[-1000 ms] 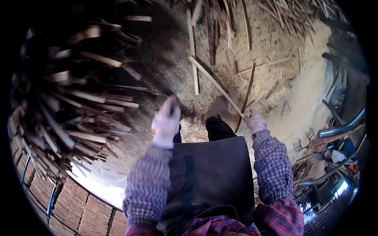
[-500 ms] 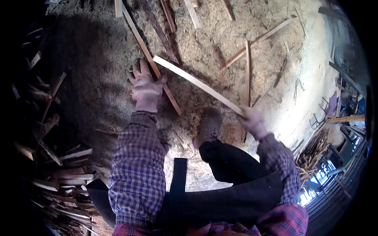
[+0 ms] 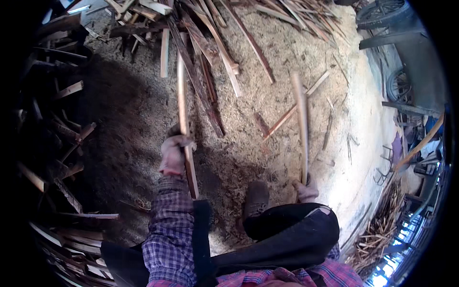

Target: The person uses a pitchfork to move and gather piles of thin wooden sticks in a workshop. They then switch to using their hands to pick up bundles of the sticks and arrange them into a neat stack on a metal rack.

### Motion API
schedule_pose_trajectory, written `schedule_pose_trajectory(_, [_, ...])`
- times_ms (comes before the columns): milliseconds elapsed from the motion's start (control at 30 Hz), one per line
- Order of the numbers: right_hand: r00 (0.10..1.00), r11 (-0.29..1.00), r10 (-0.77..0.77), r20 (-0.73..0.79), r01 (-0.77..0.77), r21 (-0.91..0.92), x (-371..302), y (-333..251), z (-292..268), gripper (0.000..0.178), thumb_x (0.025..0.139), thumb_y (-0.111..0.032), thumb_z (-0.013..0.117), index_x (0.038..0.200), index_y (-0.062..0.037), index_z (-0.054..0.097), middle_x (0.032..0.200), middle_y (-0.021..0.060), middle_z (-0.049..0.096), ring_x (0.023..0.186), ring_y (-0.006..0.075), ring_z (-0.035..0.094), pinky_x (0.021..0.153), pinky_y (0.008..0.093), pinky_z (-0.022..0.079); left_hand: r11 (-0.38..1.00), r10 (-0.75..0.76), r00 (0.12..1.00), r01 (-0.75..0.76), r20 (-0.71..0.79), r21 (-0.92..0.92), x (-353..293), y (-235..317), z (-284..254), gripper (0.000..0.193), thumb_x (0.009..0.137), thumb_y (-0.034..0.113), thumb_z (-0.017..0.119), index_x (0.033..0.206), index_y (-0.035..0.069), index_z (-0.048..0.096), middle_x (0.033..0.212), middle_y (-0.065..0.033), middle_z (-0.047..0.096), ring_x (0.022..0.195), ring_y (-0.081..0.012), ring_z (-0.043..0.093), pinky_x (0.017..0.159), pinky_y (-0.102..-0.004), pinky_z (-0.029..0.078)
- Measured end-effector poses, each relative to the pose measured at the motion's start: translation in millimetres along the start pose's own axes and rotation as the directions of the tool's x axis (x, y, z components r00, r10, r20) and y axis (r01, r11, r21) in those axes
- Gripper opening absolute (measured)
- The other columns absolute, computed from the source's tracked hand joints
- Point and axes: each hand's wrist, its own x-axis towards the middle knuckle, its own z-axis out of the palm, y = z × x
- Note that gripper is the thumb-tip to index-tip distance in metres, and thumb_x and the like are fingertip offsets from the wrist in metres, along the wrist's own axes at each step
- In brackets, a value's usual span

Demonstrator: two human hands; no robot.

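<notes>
Sticks (image 3: pixel 181 100) — left hand (image 3: pixel 172 152), right hand (image 3: pixel 308 191), one each

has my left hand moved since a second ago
Yes, forward: a second ago the left hand was well short of the near end of the dark plank on the floor; now it is almost level with that end, holding a narrow stick.

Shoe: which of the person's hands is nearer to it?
Right. The right hand is apart from the shoe, to its right; the left hand is farther off, ahead and left.
</notes>
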Motion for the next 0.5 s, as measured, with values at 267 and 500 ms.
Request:
schedule_pose_trajectory(267, [0.982, 0.973, 0.016, -0.188, -0.059, -0.223, 112, -260, 20, 0.095, 0.064, -0.041, 0.074, 0.135, -0.0023, 0.025, 0.118, 0.0266, 0.052, 0.111, 0.0389, 0.051, 0.096, 0.0416, 0.039, 0.890, -0.068, 0.966, 0.172, 0.249, -0.423, -16, 5, -57, 0.051, 0.081, 0.040, 0.062, 0.116, 0.005, 0.050, 0.088, -0.0094, 0.057, 0.061, -0.0183, 0.053, 0.050, -0.0294, 0.046])
schedule_pose_trajectory(500, [0.998, 0.985, -0.004, -0.061, -0.007, -0.173, 138, -221, 12, 0.058, 0.059, -0.020, 0.071, 0.109, 0.0016, 0.052, 0.105, 0.0232, 0.060, 0.100, 0.0332, 0.059, 0.087, 0.0371, 0.046, 0.970, -0.155, 0.983, 0.171, 0.103, -0.172, -49, -26, -58, 0.022, 0.083, 0.023, 0.063, 0.097, 0.008, 0.057, 0.065, 0.0021, 0.051, 0.047, -0.0103, 0.047, 0.042, -0.0234, 0.039])
